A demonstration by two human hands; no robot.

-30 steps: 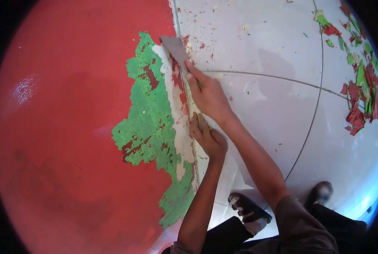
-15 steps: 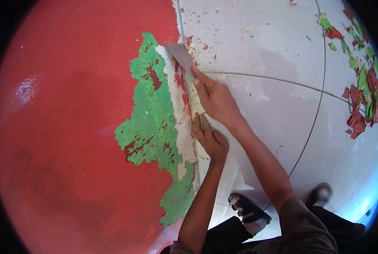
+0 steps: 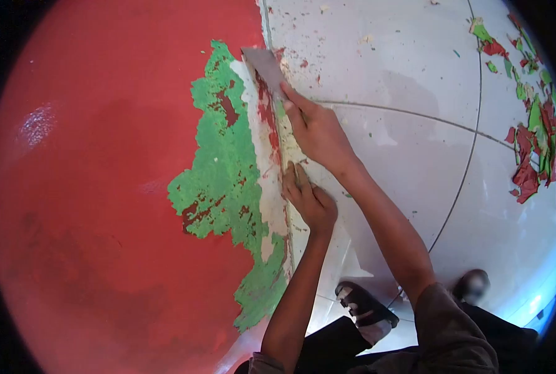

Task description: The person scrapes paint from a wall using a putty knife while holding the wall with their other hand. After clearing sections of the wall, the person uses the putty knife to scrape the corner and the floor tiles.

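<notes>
My right hand (image 3: 320,136) is closed around a flat metal scraper (image 3: 264,70). The blade's wide end lies against the red wall (image 3: 122,168), at the upper tip of a pale bare strip (image 3: 267,181) along the wall's lower edge. Beside that strip spreads a ragged patch of green paint (image 3: 222,168) with bits of red on it. Below the right hand, my left hand (image 3: 312,202) rests where wall meets floor, fingers apart and lightly bent, with nothing visible in them.
White floor tiles (image 3: 409,162) with dark joints stretch to the right, dotted with small paint flecks. Peeled red and green paint scraps (image 3: 530,149) are heaped at the far right. My sandalled foot (image 3: 368,308) is at the bottom.
My right hand and the scraper have slid a little farther up along the wall's edge. The left hand stays in nearly the same place; the view has shifted slightly.
</notes>
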